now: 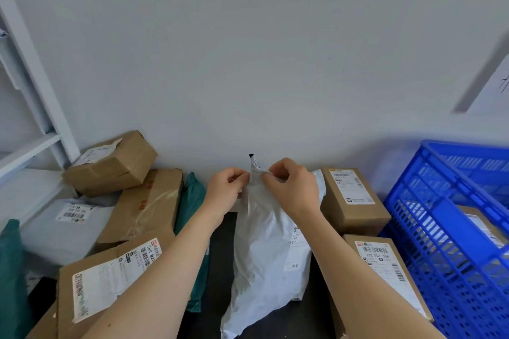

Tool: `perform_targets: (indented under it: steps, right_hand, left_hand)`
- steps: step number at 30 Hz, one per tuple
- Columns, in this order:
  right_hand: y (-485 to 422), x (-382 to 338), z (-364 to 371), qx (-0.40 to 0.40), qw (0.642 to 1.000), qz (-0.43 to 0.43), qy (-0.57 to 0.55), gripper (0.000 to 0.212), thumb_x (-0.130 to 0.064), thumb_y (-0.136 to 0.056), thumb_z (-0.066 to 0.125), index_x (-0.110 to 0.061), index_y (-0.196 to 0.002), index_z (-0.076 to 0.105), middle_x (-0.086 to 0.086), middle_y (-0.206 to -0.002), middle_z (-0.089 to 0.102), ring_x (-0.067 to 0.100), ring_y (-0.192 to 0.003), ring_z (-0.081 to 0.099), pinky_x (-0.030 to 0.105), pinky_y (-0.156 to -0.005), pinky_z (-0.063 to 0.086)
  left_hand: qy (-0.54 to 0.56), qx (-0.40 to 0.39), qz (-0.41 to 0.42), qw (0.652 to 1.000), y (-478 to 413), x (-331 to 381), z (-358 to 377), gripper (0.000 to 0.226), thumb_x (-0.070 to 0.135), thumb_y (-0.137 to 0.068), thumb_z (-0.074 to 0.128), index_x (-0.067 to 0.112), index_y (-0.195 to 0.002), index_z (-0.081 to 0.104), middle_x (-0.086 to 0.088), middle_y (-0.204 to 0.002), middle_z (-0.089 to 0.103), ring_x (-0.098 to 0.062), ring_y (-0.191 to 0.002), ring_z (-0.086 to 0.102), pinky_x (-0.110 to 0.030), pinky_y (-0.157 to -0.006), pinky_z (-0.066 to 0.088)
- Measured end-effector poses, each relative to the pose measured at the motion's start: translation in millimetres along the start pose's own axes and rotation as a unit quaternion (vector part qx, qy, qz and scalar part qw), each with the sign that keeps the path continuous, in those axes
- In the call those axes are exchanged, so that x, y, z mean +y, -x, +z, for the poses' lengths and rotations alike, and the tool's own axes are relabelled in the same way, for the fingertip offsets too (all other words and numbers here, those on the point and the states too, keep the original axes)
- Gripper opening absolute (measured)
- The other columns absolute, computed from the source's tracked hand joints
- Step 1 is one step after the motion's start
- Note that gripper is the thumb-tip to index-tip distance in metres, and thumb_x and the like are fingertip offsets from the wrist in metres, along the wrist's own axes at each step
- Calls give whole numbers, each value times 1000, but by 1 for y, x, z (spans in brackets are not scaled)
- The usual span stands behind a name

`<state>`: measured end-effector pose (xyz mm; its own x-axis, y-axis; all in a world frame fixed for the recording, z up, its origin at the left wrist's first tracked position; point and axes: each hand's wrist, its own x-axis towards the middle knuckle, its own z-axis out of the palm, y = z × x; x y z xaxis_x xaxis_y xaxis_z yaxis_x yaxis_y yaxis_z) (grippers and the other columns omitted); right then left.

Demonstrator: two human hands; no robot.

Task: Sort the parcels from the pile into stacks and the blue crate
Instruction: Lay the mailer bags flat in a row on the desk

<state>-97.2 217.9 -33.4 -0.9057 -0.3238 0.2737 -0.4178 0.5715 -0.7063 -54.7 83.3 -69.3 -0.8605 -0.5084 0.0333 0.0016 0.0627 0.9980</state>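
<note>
A white poly mailer bag (264, 256) hangs upright over the dark table, its top corner pinched from both sides. My left hand (225, 190) pinches the bag's top edge on the left, and my right hand (289, 187) pinches it on the right. The pile lies to the left: a small cardboard box (110, 165) on top, a flat taped carton (146, 206), a labelled carton (110, 278) in front, a grey mailer (66, 231) and a green mailer (192, 201). The blue crate (446, 234) stands at the right with a parcel inside.
Two labelled cardboard boxes stand between the bag and the crate, one at the wall (352, 198) and one nearer (385, 270). A white shelf frame (35, 124) rises at the left. A plain wall closes the back. Another green mailer (11, 278) shows at the left edge.
</note>
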Motion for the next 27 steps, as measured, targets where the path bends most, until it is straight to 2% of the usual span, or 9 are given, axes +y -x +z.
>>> perform_targets:
  steps: [2,4,8,13,16,18,22,25,27]
  right_hand:
    - [1,-1,-1,-6,1000,-23,15,14,-33,-86,67,-21,-92,61,-10,-82,62,12,-78,58,26,-60,42]
    - [0,-1,0,6,999,-38,29,11,-26,-87,64,-19,-81,58,-2,-77,63,18,-74,56,26,-55,38]
    - [-2,0,-5,34,999,-15,16,13,-17,-88,58,-16,-75,55,5,-72,64,26,-73,59,31,-57,41]
    - [-3,1,-11,0,998,-25,65,25,-38,-88,62,-19,-80,48,-2,-74,61,22,-72,56,28,-53,35]
    - [-7,4,-17,67,994,-24,80,32,-26,-92,57,-20,-68,36,-2,-58,47,27,-62,47,29,-47,24]
    - [-11,3,-25,124,991,-1,55,29,-23,-93,55,-17,-71,38,-2,-57,44,26,-59,44,29,-48,23]
    - [-18,1,-42,216,975,53,-17,22,-24,-96,53,-14,-79,44,-6,-59,44,12,-54,40,29,-49,27]
    - [-19,7,-50,271,954,98,-81,28,-22,-97,52,-15,-73,40,-5,-60,41,9,-54,36,32,-52,28]
    - [-20,14,-55,310,929,142,-144,35,-21,-97,52,-19,-66,34,-5,-62,39,8,-54,34,26,-50,29]
  left_hand:
    - [13,-2,-5,1000,2,2,5,17,14,-97,53,16,-85,65,0,-86,67,-10,-78,62,-18,-63,51]
    - [42,-2,-19,999,3,4,9,16,16,-99,51,13,-89,63,-3,-91,66,-10,-82,62,-18,-61,51]
    - [78,0,-32,996,4,8,14,17,16,-99,51,11,-90,63,-5,-93,66,-13,-87,63,-21,-63,53]
    - [70,-20,-18,997,3,12,18,13,16,-97,55,13,-91,66,-5,-93,67,-16,-91,64,-30,-76,57]
    - [80,-2,-9,997,4,12,19,11,16,-96,56,15,-91,66,-2,-91,68,-13,-90,64,-28,-79,56]
    - [72,22,7,997,4,11,18,11,18,-96,56,19,-90,65,3,-89,67,-10,-88,63,-24,-79,53]
    - [40,74,49,995,6,9,20,9,20,-96,56,19,-95,64,11,-89,64,-5,-88,60,-10,-73,43]
    - [-22,169,121,978,8,11,16,9,20,-96,56,20,-99,65,13,-95,63,-4,-93,58,-8,-76,40]
    - [-56,254,171,950,7,12,9,12,16,-96,55,16,-102,65,10,-102,62,-8,-100,57,-13,-82,40]
